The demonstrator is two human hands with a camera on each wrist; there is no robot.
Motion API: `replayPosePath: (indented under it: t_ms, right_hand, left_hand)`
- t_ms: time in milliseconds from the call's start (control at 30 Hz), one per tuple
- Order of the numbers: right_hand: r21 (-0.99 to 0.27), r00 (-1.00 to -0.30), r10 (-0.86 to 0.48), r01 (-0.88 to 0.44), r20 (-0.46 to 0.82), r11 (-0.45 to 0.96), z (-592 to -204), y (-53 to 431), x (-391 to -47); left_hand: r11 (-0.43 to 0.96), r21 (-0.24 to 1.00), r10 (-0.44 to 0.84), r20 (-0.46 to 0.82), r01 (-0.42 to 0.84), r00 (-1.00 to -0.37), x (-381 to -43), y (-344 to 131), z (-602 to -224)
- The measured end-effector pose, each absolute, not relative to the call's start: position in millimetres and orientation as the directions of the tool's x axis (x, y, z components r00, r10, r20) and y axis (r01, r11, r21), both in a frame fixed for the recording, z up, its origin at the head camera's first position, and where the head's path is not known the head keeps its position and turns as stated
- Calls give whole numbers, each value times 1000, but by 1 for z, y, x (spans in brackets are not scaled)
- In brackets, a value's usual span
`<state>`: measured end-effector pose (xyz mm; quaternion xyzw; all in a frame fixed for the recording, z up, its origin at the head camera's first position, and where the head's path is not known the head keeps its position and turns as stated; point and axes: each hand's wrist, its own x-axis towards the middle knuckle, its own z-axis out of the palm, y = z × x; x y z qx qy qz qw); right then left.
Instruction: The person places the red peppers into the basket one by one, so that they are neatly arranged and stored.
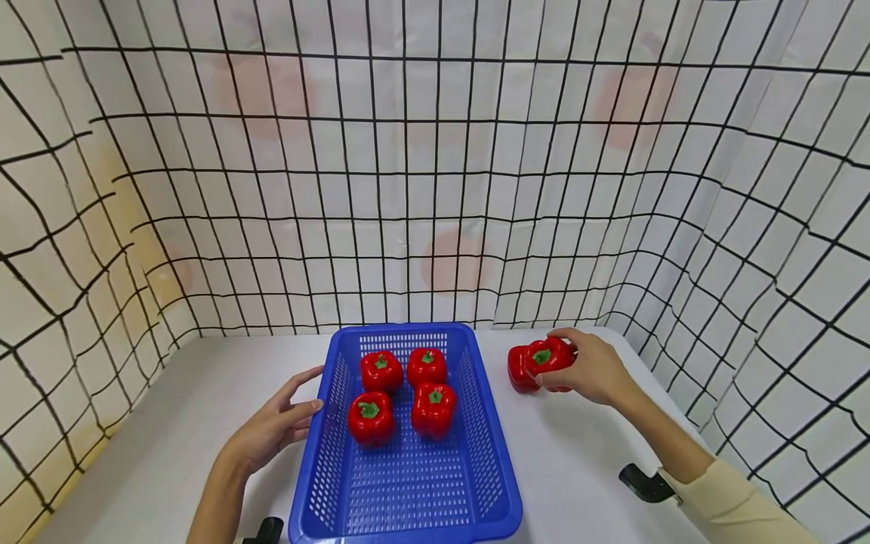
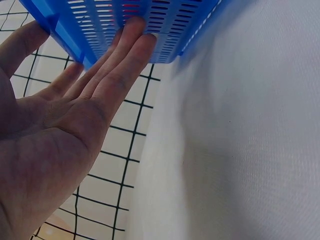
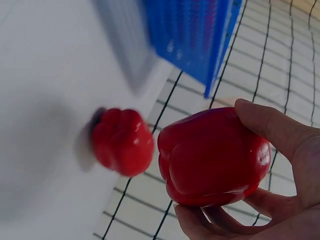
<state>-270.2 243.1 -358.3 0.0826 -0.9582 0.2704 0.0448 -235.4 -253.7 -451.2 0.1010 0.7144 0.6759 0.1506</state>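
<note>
Left grip, fingers apart, touches one blue basket; right grip clamps one red pepper between thumb and fingers.
One white tabletop carries the basket. Of six peppers in view, four peppers stand inside it toward its far end, in two rows of two. The held red pepper is to the basket's right, and one loose pepper rests on the tabletop just beside it, a gap between them in the right wrist view.
</note>
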Motion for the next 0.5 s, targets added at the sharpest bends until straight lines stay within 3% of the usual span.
replayPosePath:
  t_ms: [500]
  right_hand:
    - [-559,-961,-187,-270,201,784,-334,196,-259]
  left_hand:
    - [69,996,327,-81,-61,-942,-235,-252,-452]
